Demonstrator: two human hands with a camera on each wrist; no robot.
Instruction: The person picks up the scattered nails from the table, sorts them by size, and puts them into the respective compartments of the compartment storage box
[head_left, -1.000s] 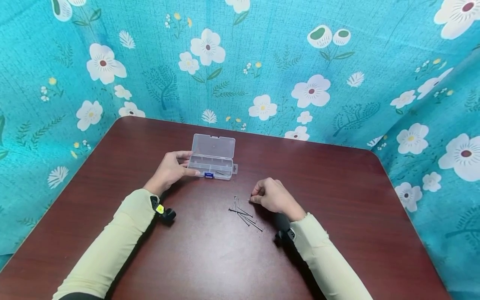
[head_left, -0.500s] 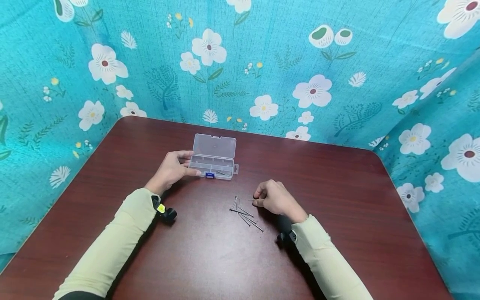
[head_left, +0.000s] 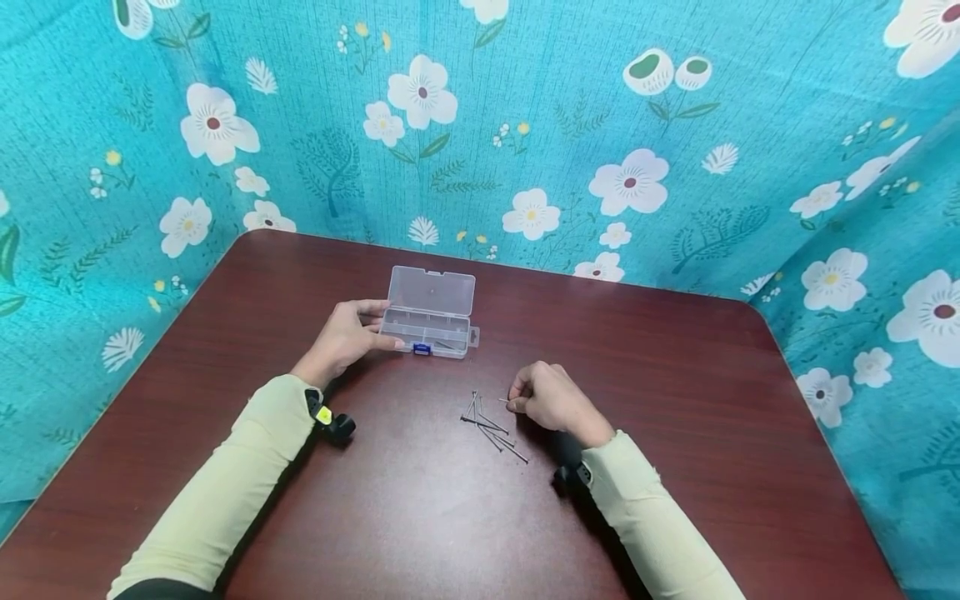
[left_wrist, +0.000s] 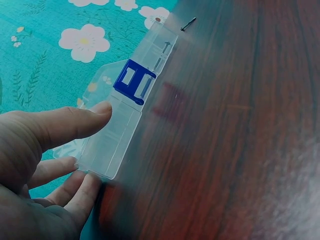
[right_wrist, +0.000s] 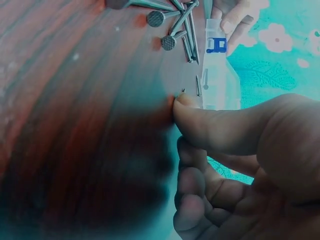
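Note:
A clear plastic compartment box (head_left: 401, 321) stands on the table with its lid raised, a blue latch (left_wrist: 134, 82) on its front wall. My left hand (head_left: 347, 340) grips the box's left end, thumb on the front wall and fingers behind. A nail (left_wrist: 162, 55) shows through the box's right front compartment. Right of a loose pile of nails (head_left: 491, 427), my right hand (head_left: 551, 397) pinches a small thin nail (head_left: 503, 400) between thumb and fingertips. In the right wrist view only its tip shows past the thumb; the rest is hidden.
Close to the box's right end lies another small nail (left_wrist: 188, 23). The dark red-brown table (head_left: 675, 400) ends at the back against a blue flowered curtain (head_left: 465, 125). Each wrist carries a black camera (head_left: 341, 428).
The small nail in my right fingertips shows longer half a second ago and shorter now, as the fingers shift it slightly. My left hand and the box stay put.

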